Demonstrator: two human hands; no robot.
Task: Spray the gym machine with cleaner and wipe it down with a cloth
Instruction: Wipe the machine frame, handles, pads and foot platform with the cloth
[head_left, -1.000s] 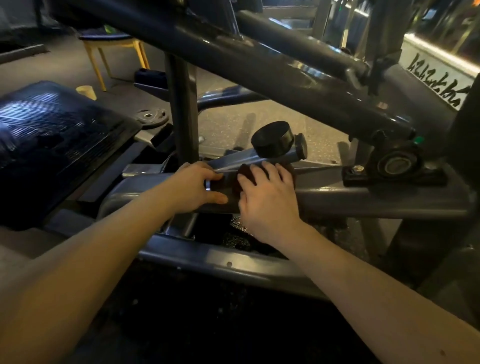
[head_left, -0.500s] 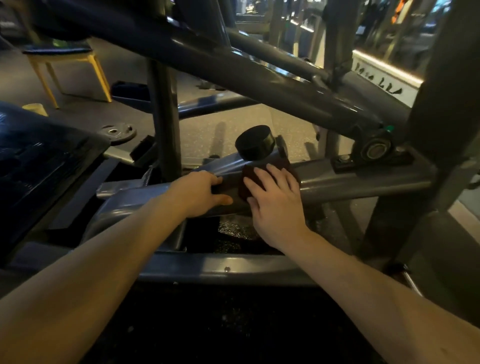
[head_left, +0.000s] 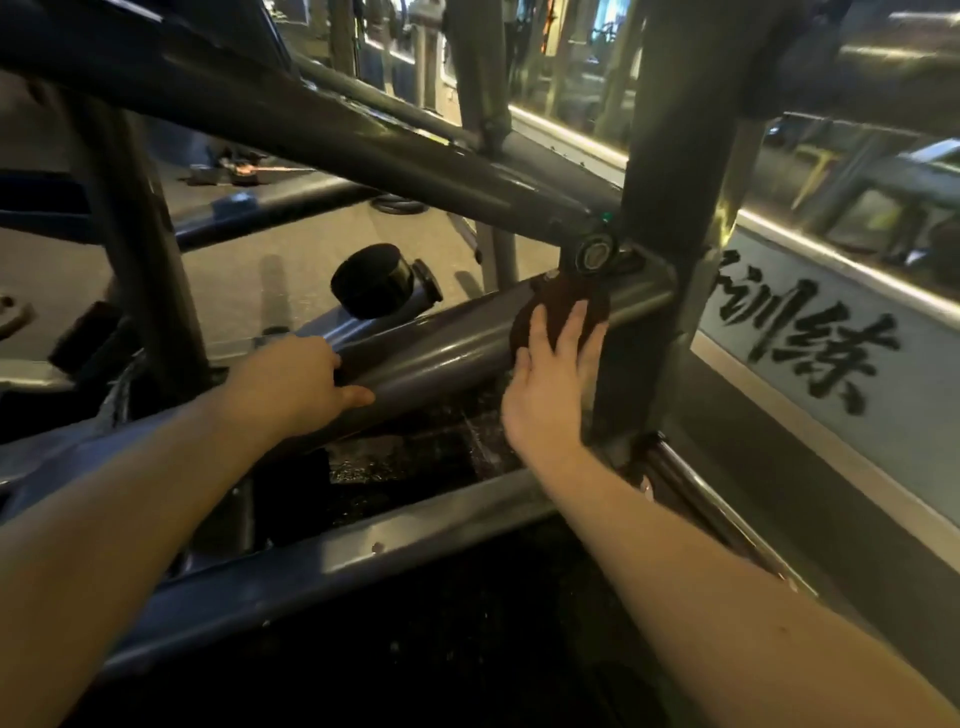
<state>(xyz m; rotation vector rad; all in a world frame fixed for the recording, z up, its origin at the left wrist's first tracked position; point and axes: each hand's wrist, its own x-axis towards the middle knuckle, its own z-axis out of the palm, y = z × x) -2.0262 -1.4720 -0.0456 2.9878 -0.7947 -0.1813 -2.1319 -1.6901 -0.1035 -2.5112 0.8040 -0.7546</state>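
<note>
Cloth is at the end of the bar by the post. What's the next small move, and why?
Probably slide the cloth left along the bar toward the left hand: the right hand presses it flat beside the post and pivot, which block travel right.

L grip (head_left: 298, 382) curled, thumb out to the R; R grip (head_left: 553, 387) flat, fingers straight, slightly spread

cloth (head_left: 563, 301): dark, maybe maroon, draped over sloping bar | gym machine (head_left: 441, 348): grey tubular frame
</note>
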